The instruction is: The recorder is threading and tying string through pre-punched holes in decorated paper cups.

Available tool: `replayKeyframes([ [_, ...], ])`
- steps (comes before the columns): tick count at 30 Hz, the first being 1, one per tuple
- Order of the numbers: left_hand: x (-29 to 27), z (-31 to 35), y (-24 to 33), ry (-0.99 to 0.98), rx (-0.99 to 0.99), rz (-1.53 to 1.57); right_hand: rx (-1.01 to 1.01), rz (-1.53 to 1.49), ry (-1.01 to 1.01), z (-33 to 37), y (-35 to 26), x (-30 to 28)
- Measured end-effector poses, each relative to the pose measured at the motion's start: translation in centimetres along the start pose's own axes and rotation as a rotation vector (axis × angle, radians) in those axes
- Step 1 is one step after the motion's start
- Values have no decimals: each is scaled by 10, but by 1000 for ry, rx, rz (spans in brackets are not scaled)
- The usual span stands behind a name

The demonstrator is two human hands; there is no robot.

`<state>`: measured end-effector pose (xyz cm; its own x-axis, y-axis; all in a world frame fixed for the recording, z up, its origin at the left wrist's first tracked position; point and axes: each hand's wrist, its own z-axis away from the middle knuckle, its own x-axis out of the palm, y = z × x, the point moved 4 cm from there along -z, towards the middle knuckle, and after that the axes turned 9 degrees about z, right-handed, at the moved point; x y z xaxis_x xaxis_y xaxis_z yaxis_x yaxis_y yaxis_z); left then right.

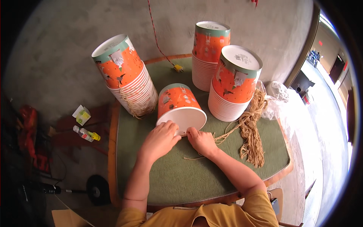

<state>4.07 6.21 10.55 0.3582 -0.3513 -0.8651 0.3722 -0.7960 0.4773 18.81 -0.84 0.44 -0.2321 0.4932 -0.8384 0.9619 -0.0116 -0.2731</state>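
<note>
An orange and green paper bucket (177, 99) with cartoon figures lies on its side on the table, its white open mouth turned toward me. My left hand (162, 137) is closed on the lower left of the rim, fingers curled over the edge. Close beside it, the thumb and fingers of my right hand (201, 141) pinch at the bottom of the same rim. Whether a strand is also between those fingers is hidden. Loose ends of twine show by my right hand and wrist. To the right, a thick bundle of brown twine (252, 145) hangs across the tabletop.
Stacks of nested upside-down buckets stand around: a leaning left stack (126, 77) with twine at its base, a back stack (210, 56) and a right stack (233, 85). Clear plastic bags (278, 96) lie at the green table's (170, 181) right edge. A yellow plug (177, 68) lies behind.
</note>
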Motion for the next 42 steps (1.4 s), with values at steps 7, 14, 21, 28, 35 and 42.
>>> replayKeyframes([
  [7,63,-14,-32,45,115,-226,93,-144,3,-3,-5,-24],
  [14,66,-21,-34,11,75,-200,-110,124,67,-1,-8,-14],
  [21,65,-19,-38,-14,42,-179,-187,88,83,-3,-13,-14],
  [28,64,-19,-41,11,32,-171,136,-496,-164,-7,-5,-25],
  [35,67,-20,-47,20,57,-142,53,-56,-194,-10,-9,-46],
  [42,59,-17,-36,23,75,-193,-82,70,-130,-16,-9,-46],
])
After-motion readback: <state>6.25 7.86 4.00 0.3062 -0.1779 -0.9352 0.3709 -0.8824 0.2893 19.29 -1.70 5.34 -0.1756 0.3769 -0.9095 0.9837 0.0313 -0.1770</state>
